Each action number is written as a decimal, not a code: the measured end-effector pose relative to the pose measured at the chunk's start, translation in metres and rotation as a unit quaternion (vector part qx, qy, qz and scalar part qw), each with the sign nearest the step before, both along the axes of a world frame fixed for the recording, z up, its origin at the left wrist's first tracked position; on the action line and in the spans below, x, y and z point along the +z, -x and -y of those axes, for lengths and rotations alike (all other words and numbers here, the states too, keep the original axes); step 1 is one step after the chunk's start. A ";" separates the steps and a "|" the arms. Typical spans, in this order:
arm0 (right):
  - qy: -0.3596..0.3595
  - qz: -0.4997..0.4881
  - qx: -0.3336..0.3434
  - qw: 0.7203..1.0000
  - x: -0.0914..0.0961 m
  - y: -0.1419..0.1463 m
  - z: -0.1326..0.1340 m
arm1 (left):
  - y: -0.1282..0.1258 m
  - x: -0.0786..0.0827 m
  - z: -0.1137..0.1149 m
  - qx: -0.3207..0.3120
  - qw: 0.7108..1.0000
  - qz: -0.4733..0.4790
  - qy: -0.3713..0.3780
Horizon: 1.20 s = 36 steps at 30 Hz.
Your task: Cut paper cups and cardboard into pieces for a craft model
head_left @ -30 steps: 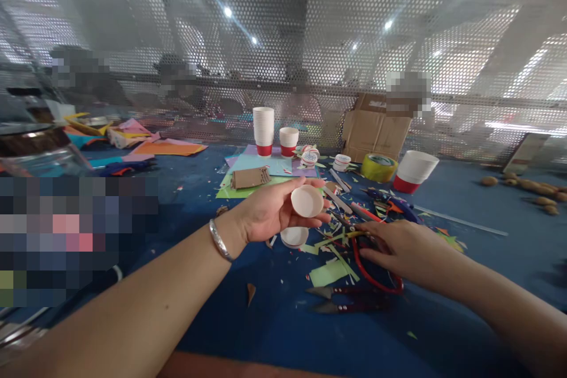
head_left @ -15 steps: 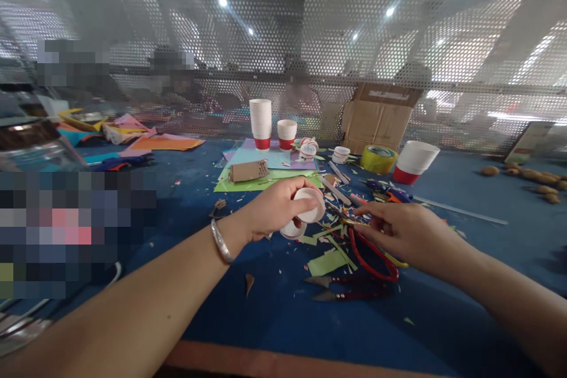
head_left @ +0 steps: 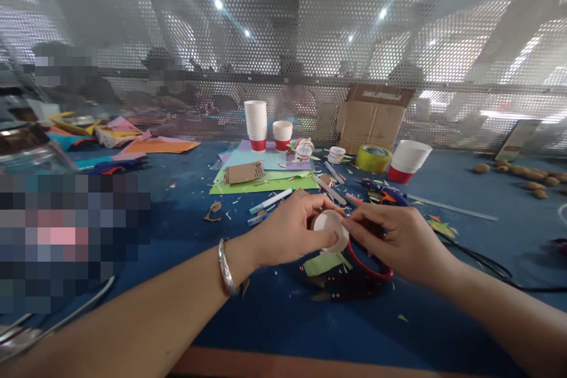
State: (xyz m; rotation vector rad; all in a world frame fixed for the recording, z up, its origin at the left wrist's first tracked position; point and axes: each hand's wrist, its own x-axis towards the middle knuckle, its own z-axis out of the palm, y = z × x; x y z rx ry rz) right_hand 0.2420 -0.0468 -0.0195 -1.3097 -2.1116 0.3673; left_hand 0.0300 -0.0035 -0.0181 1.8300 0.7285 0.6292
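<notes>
White paper piece, shallow and round like a cut-off cup base [head_left: 325,229], sits in my left hand [head_left: 283,230], just above the tabletop [head_left: 266,319]. Left hand is closed on it: thumb pressed inside, fingers curled round the outside, probably so the thin wall doesn't bend. Its hollow faces up toward me, likely so I can see the rim. Right hand [head_left: 405,242] is narrow, fingertips together and touching the right edge, seemingly to steady it; can't tell whether they really pinch, the contact is partly hidden. Red handle loop [head_left: 372,269] lies below my right hand, within easy reach; can't tell if any finger touches it. Green paper scrap [head_left: 321,264] lies just under the cup base. Pens [head_left: 271,201] lie beyond my left hand. Farther back, the tall cup stack [head_left: 256,125] is nested, presumably to save room, near the short cup stack [head_left: 282,134]. Corrugated cardboard bundle [head_left: 243,173] rests on green sheets [head_left: 221,185]. Yellow tape roll [head_left: 372,159] is right of them, before the cardboard box [head_left: 372,121].
</notes>
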 end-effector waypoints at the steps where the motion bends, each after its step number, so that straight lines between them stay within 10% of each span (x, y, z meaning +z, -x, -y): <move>1: 0.004 -0.005 -0.002 1.000 0.000 0.001 0.000 | 0.000 -0.001 0.000 -0.005 1.000 0.004 -0.004; 10: -0.013 0.024 -0.041 0.999 0.003 -0.009 -0.007 | 0.009 -0.003 -0.010 0.079 0.996 0.039 -0.032; 22: 0.127 0.317 -0.031 0.939 0.005 -0.021 -0.016 | 0.011 0.004 -0.024 0.121 0.934 0.226 0.250; 36: 0.164 0.081 0.008 0.983 -0.005 -0.036 -0.031 | 0.016 0.011 -0.021 0.050 0.917 0.273 0.288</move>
